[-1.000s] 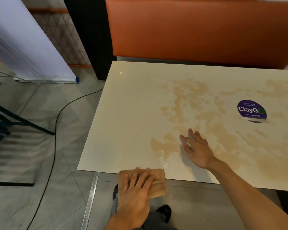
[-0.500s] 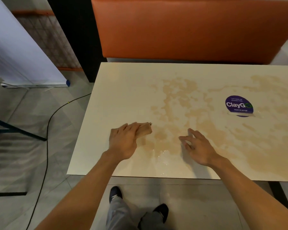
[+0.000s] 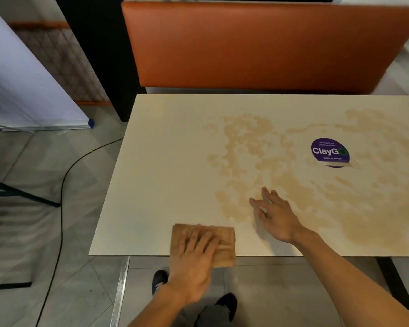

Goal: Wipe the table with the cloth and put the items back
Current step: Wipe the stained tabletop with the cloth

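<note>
Cloth [image 3: 224, 244] under flat left hand [image 3: 194, 258]

Left hand [image 3: 194, 258] flat on cloth [image 3: 225, 250]

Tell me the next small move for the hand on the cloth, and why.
Probably push the cloth forward and to the right, into the brown stains. The left hand lies flat on the cloth at the near edge of the table, where the cloth partly overhangs. The stains spread over the middle and right of the top. The right hand rests open beside them.
</note>
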